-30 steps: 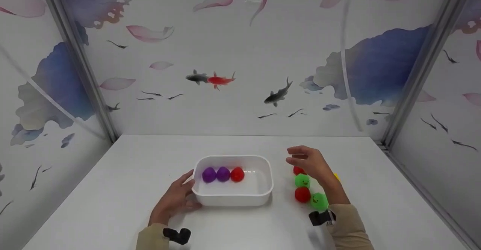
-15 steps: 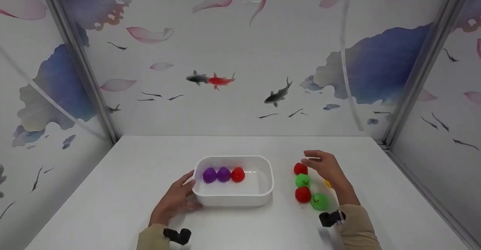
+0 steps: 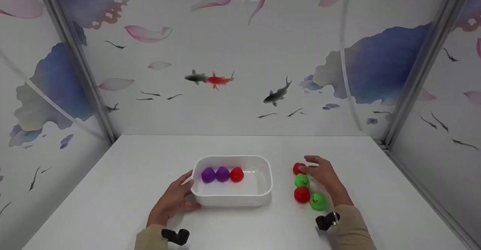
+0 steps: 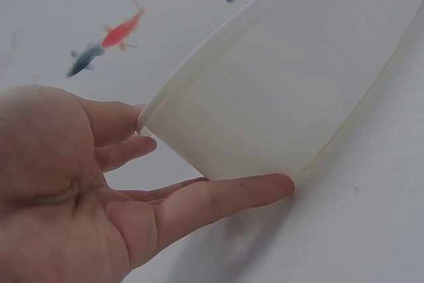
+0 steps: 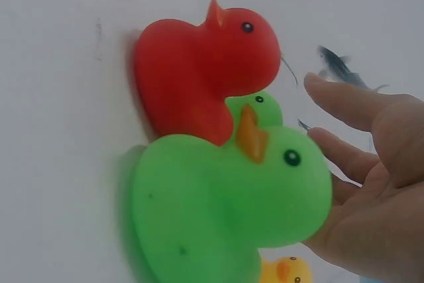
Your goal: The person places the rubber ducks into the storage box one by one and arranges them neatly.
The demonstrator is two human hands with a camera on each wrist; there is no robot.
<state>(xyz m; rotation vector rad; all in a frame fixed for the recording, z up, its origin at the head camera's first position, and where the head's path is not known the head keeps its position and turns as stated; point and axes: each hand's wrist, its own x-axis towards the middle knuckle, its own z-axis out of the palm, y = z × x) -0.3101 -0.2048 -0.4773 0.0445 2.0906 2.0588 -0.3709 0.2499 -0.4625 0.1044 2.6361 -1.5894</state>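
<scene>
Touching the white tub (image 3: pixel 232 200), left hand (image 3: pixel 174 196) is spread; right hand (image 3: pixel 322 173) is spread near red duck (image 3: pixel 296 168), toward right edge of bench (image 3: pixel 375 182).

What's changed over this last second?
The right hand swung rightward, then dipped to the farthest red toy outside the box, which it now overlaps in the head view; whether they touch is unclear. Nothing has visibly been picked up or let go. The left hand remains against the box, and the two purple toys and one red toy inside are unmoved.
</scene>
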